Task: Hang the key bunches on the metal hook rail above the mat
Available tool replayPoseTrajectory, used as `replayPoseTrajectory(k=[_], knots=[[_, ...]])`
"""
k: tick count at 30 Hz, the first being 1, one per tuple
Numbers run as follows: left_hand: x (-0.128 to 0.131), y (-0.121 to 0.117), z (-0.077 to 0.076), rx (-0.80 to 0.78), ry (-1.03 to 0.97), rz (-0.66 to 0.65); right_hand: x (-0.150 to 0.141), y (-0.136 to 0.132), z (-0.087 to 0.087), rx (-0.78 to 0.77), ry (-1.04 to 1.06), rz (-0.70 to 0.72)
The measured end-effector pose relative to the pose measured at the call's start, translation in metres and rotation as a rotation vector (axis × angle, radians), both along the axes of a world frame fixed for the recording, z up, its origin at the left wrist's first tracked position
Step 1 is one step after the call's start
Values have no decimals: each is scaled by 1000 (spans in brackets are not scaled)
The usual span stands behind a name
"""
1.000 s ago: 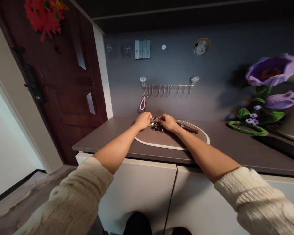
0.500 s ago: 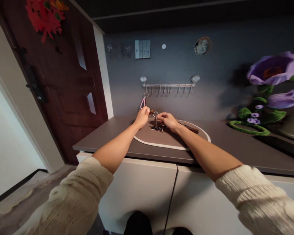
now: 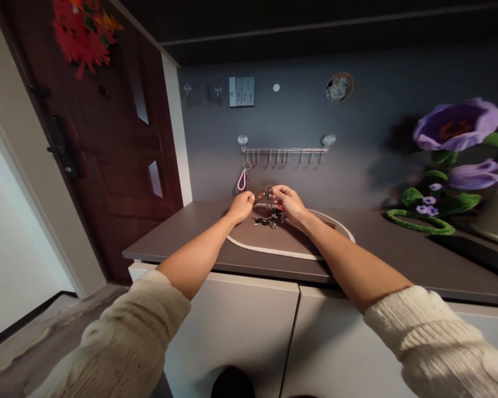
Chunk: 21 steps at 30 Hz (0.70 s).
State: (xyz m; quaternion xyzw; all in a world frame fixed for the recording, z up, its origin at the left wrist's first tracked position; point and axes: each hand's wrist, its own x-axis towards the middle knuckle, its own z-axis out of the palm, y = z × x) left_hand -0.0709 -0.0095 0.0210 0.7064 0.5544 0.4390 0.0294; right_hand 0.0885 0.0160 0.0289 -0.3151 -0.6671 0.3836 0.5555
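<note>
Above the brown mat, both of my hands hold one bunch of keys with a metal key ring. Pinched in my left hand is a brown keychain strap with small coloured spots. My right hand grips the ring at its right side, with keys and a bit of red hanging under the fingers. Several more keys lie on the mat just below. A pink loop keychain hangs at the left end of the clear hook rail.
Behind the counter, the dark wall carries a switch panel and two small hooks. Purple artificial flowers stand at the right. A dark item lies partly behind my right forearm. The door is on the left.
My right hand and the key ring have come up slightly, and the brown strap now stretches between the hands. The view has tilted a little upward.
</note>
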Motion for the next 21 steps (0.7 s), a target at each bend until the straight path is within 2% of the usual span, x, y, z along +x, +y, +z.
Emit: replayPoseTrajectory(k=[4,8,13,16,21], knots=[[2,-4,0,-24,10,-77,1,-3,1,7,8,5],[5,-7,3,90,-117,-153,2,-5,3,80,-83,-39],[9,-10,7,201,-58,-233,0,-3,3,160,-152,32],[10,-11,8,198,-48,-218,-1,-3,2,178,-169,54],[11,-12,9,132,-164,-243,-3,-4,2,172,-134,68]])
